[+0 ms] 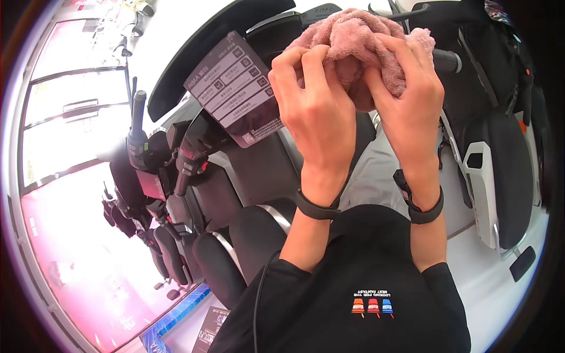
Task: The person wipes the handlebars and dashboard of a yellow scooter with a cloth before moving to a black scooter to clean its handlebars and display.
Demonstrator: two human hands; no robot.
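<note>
A bunched pink terry cloth (353, 37) is held up between both hands at the top of the view. My left hand (315, 97) grips its left side, with the fingers curled into the folds. On the right side, my right hand (406, 88) pinches the cloth between thumb and fingers. Just behind the cloth are the black front parts of an electric scooter, including a handlebar grip (446, 61) that pokes out to the right. A printed card (234, 90) bearing writing stands on the scooter, left of my left hand.
Several more scooters stand in a row at left, with handlebar grips (138, 110) and black seats (256, 234) jutting out. Another scooter seat (507, 176) is close on the right. A large window (79, 220) lines the far left.
</note>
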